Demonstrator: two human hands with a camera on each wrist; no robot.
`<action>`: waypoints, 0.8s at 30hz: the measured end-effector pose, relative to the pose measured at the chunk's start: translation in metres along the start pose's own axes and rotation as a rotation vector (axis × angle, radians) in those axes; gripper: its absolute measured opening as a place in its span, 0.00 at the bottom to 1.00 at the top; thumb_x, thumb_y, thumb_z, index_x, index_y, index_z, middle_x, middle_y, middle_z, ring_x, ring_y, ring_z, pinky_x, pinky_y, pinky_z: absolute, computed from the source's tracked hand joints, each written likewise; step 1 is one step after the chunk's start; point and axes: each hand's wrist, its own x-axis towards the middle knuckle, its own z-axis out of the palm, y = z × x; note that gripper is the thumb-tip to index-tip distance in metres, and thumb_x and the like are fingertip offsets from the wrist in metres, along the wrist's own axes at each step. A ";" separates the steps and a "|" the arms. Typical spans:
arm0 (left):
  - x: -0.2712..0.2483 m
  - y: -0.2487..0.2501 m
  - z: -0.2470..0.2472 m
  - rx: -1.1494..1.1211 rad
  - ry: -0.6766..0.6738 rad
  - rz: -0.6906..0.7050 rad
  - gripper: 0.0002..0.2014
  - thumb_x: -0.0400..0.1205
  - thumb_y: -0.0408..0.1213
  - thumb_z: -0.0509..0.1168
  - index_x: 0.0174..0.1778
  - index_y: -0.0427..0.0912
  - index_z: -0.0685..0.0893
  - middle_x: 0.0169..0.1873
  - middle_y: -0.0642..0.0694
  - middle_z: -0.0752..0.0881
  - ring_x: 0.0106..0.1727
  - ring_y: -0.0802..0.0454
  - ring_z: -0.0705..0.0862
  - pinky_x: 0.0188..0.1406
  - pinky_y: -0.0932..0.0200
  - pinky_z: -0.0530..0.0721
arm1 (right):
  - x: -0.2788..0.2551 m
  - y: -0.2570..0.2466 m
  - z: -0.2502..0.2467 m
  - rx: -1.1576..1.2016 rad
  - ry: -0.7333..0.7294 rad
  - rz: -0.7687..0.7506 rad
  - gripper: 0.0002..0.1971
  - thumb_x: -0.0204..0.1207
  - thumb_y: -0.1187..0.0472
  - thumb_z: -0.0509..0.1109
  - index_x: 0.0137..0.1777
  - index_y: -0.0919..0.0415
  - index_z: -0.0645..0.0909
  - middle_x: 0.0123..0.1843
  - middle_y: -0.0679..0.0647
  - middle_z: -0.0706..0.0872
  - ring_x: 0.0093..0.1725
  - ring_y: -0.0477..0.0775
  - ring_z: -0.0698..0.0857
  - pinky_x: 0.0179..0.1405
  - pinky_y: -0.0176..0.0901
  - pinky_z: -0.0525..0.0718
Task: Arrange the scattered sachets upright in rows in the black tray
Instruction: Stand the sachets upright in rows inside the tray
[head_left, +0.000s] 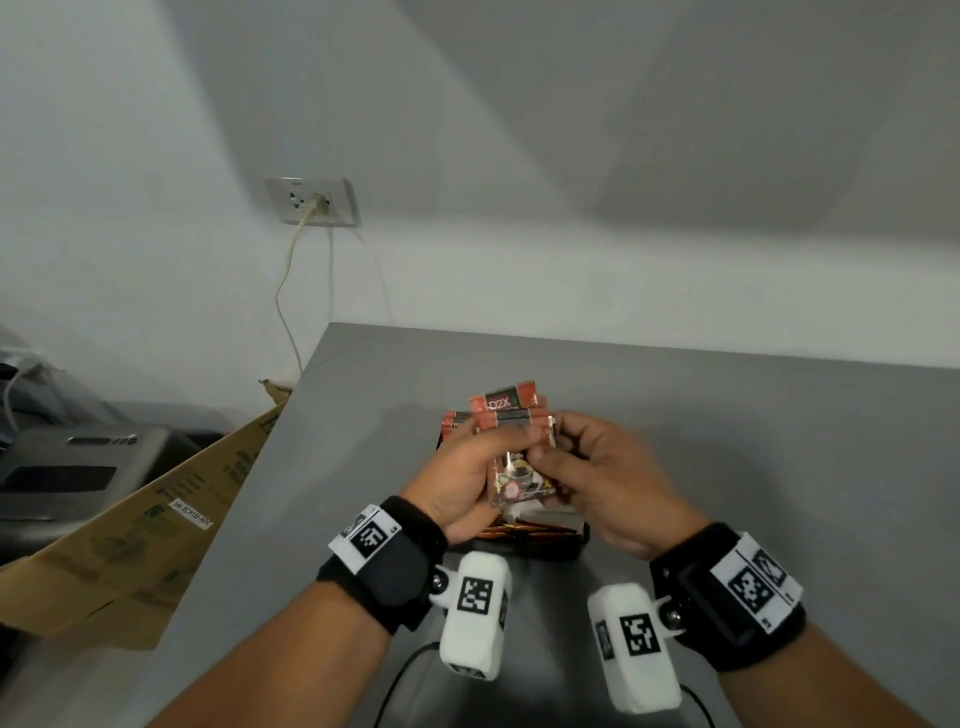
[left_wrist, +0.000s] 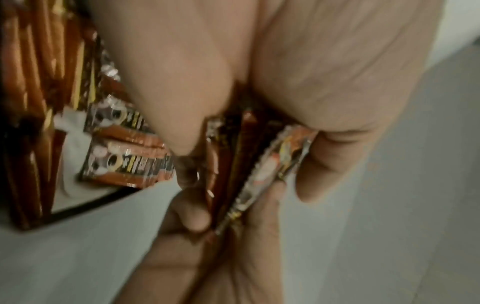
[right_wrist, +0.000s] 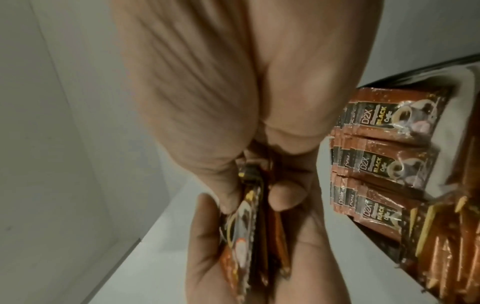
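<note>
Both hands hold one stack of red-brown coffee sachets just above the black tray. My left hand grips the stack's left side, thumb in front. My right hand pinches its right edge. In the left wrist view the stack shows edge-on in the left hand. The right wrist view shows the same stack inside the right hand. Several sachets lean in overlapping rows in the tray, and more stand on edge at its near end.
The grey table ends at a left edge, beyond which lie a cardboard box and a grey device. A wall socket with a hanging cable sits behind. A thin black cable runs near my forearms.
</note>
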 end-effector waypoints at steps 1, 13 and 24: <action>0.000 -0.001 0.003 -0.038 0.005 -0.011 0.26 0.78 0.30 0.67 0.73 0.28 0.77 0.55 0.31 0.84 0.44 0.41 0.88 0.33 0.52 0.87 | 0.000 -0.002 0.005 -0.008 0.008 -0.004 0.09 0.81 0.67 0.72 0.59 0.64 0.86 0.44 0.55 0.91 0.38 0.50 0.88 0.32 0.39 0.84; 0.010 0.011 0.003 -0.129 0.068 -0.075 0.17 0.76 0.26 0.64 0.62 0.31 0.81 0.49 0.30 0.87 0.46 0.38 0.90 0.46 0.46 0.91 | -0.003 -0.047 0.006 -1.094 -0.107 -0.163 0.65 0.54 0.41 0.89 0.87 0.41 0.51 0.86 0.36 0.52 0.85 0.41 0.52 0.82 0.44 0.59; 0.005 0.002 -0.001 -0.015 0.040 -0.057 0.14 0.71 0.25 0.64 0.51 0.29 0.86 0.44 0.35 0.88 0.45 0.42 0.90 0.38 0.52 0.89 | 0.014 -0.038 0.001 -0.879 -0.035 -0.140 0.50 0.64 0.49 0.86 0.84 0.46 0.63 0.73 0.42 0.69 0.69 0.42 0.75 0.70 0.39 0.77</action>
